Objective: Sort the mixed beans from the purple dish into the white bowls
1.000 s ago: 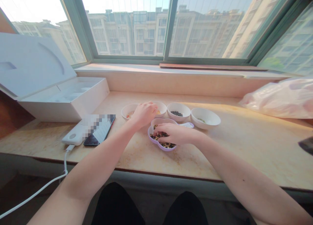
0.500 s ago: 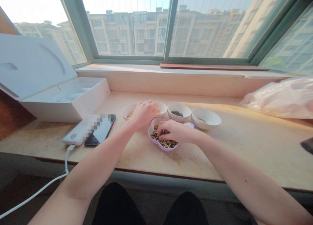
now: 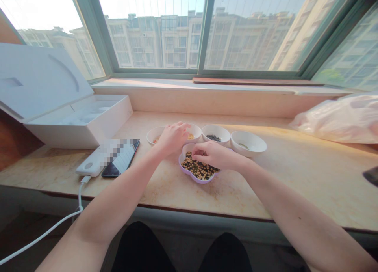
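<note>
Sunlit beige marble windowsill [image 3: 283,189] runs beneath a green-framed window [image 3: 203,27], seen from the head camera looking forward and down. A shallow lilac flower-shaped plastic dish [image 3: 192,177] sits near the sill's middle, heaped with mixed dark and yellow beans [image 3: 198,168]. The right hand [image 3: 217,154] curls loosely over the dish, its fingertips [image 3: 195,157] just above or among the beans; any pinch cannot be told. The half-closed left hand [image 3: 173,138] hovers between two small round white ceramic bowls [image 3: 155,135], and whether it holds anything is hidden. A hasty sweep could flick beans over the dish's low rim, while a careless left wrist could tip a bowl.
</note>
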`<move>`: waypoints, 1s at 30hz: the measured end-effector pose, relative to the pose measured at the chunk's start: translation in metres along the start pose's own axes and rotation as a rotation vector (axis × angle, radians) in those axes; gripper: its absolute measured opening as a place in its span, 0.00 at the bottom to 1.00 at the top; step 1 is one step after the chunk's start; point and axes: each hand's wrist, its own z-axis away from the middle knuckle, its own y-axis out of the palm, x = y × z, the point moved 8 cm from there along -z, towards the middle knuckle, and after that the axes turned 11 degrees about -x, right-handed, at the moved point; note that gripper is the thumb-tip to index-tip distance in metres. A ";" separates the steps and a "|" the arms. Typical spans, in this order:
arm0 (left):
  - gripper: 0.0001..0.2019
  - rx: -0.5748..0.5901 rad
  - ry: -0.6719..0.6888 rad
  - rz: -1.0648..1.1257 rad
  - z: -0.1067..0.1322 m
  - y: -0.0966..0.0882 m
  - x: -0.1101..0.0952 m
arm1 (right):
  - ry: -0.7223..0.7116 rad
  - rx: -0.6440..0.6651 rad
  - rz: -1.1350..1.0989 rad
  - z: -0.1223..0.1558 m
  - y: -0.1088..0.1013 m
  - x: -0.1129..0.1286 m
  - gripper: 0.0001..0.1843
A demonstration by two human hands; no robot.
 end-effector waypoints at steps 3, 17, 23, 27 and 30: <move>0.17 -0.001 0.005 0.011 0.000 -0.001 0.000 | -0.003 0.006 -0.021 0.000 0.000 0.000 0.10; 0.14 -0.044 0.037 0.157 0.000 -0.004 -0.008 | 0.185 -0.281 -0.259 -0.003 -0.019 -0.023 0.09; 0.09 -0.037 0.180 0.347 0.006 -0.010 -0.033 | 0.376 -0.407 -0.681 -0.005 -0.027 -0.042 0.22; 0.07 -0.051 0.209 0.388 0.008 -0.010 -0.038 | 0.404 -0.400 -0.831 -0.005 -0.028 -0.041 0.26; 0.07 -0.088 0.200 0.422 0.008 -0.010 -0.036 | 0.423 -0.377 -0.883 -0.004 -0.026 -0.039 0.28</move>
